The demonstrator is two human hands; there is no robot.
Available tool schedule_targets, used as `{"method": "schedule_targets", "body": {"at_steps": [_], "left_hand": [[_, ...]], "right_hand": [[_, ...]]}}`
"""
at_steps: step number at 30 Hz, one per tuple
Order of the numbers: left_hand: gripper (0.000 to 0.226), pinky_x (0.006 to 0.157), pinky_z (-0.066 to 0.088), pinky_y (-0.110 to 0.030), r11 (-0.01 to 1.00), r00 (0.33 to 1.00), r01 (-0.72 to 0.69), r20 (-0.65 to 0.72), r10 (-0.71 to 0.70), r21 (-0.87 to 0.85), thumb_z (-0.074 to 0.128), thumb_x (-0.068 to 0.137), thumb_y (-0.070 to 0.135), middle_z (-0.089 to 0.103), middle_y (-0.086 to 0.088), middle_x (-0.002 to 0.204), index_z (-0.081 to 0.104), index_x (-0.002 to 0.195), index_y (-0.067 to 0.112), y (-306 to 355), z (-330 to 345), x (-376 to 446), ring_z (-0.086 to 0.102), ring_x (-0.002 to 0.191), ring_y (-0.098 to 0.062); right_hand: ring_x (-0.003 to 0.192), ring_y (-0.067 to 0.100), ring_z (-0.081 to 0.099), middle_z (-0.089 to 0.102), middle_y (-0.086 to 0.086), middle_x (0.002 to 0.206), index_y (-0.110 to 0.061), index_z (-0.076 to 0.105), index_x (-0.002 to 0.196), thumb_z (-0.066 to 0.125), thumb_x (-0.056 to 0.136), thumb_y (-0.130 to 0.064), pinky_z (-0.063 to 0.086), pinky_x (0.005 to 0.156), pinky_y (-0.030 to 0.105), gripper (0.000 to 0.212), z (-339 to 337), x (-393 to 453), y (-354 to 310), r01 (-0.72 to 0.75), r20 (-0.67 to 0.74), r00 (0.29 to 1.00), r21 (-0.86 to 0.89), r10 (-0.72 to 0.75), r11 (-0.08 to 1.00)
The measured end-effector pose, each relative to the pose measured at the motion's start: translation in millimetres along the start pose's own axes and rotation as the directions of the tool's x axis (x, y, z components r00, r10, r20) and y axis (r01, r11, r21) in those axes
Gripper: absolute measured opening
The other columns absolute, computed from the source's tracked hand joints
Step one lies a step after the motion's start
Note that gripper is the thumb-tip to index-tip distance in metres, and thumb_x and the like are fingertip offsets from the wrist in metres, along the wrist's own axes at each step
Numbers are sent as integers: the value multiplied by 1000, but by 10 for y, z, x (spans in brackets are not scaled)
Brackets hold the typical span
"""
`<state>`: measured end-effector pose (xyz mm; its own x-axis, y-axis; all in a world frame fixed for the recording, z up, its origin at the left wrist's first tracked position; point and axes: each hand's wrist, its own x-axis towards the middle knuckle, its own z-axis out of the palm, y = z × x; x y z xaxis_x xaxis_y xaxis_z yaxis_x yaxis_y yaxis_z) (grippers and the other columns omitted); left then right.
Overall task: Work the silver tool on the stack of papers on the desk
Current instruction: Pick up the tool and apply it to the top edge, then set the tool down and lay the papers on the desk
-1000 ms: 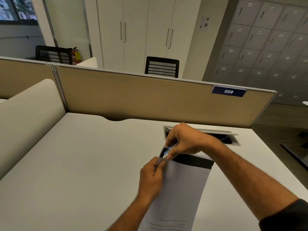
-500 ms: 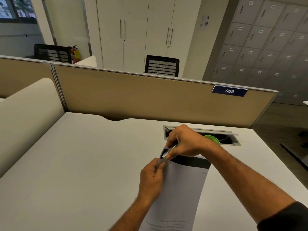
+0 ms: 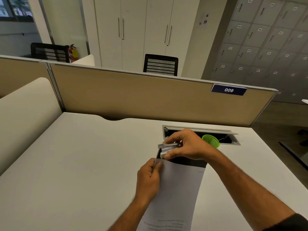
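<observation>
A stack of white papers (image 3: 176, 194) with a black band across its far end lies on the white desk (image 3: 80, 164), running toward me. My left hand (image 3: 149, 178) pinches the stack's far left edge between thumb and fingers. My right hand (image 3: 185, 145) is closed over a small silver stapler (image 3: 167, 148), whose jaws sit at the far left corner of the papers. Most of the stapler's body is hidden under my fingers.
A green round lid (image 3: 210, 140) shows just behind my right wrist, by the open cable tray (image 3: 231, 135) set in the desk. A tan partition (image 3: 141, 97) with a "009" label (image 3: 228, 90) closes off the back. A cream panel (image 3: 21, 117) bounds the left side.
My right hand has turned the stapler so that more of its silver top shows, and it sits flatter over the paper corner. My left hand has kept its grip on the papers.
</observation>
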<state>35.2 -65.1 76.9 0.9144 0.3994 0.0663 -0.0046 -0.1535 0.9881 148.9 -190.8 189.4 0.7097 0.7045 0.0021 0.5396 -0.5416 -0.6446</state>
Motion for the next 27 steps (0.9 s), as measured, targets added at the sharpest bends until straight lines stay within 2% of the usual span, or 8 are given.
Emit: {"method": "schedule_targets", "body": {"at_steps": [4,7,10,15,18,22,24,27], "left_hand": [[16,61,52,-14,1000,1000,13,-2,-13,3,51,99,31,69,9,86,65,94,27,-34,-29,12,66,79,-11],[16,59,52,-12,1000,1000,5,-16,-5,8,51,99,30,69,9,86,64,91,28,-64,-43,29,66,76,-11],[17,59,53,-14,1000,1000,3,-31,-3,11,51,99,28,68,8,85,64,88,27,-103,-53,47,66,76,-11],[16,63,51,-15,999,998,18,-53,-17,27,51,98,30,67,7,86,63,89,24,-153,-36,69,66,77,-13],[17,64,52,-16,999,998,18,-59,-16,29,50,99,30,67,6,86,64,89,23,-166,-36,76,66,77,-14],[17,65,52,-15,999,996,36,-77,-34,23,50,98,30,67,7,87,61,86,27,-164,-45,75,66,78,-14],[17,64,50,-14,999,996,44,-81,-42,19,51,98,30,66,9,87,60,84,28,-159,-43,65,66,79,-14],[16,64,50,-15,999,995,52,-85,-51,13,51,98,31,66,8,88,60,85,29,-172,-44,52,66,80,-14]], "right_hand": [[74,9,69,76,-1,85,-9,74,102,85,66,-16,56,70,27,38,14,-102,110,43,-320,940,447,115,893],[79,21,70,75,12,93,-1,68,109,75,67,-25,54,69,32,49,-15,-231,237,102,-476,818,672,323,734],[95,28,72,72,15,108,-7,64,116,65,76,-33,58,81,37,48,-16,-394,521,88,-417,751,831,512,548],[98,28,64,66,14,113,-8,56,119,45,98,-35,51,85,38,37,111,-689,1005,1,-78,713,994,697,110],[76,20,55,61,10,93,-5,59,110,62,91,-19,48,68,32,24,242,-842,1244,-112,-37,602,985,798,131],[64,21,53,59,13,78,1,60,109,71,82,-3,45,54,31,29,613,-1053,1600,-456,-116,441,825,890,334],[65,26,54,60,17,81,5,53,112,71,81,-7,44,58,34,37,837,-1136,1740,-605,-210,404,669,891,432],[88,34,57,59,22,111,3,43,126,67,85,-17,44,76,33,51,1102,-1203,1839,-743,-307,397,446,865,500]]}}
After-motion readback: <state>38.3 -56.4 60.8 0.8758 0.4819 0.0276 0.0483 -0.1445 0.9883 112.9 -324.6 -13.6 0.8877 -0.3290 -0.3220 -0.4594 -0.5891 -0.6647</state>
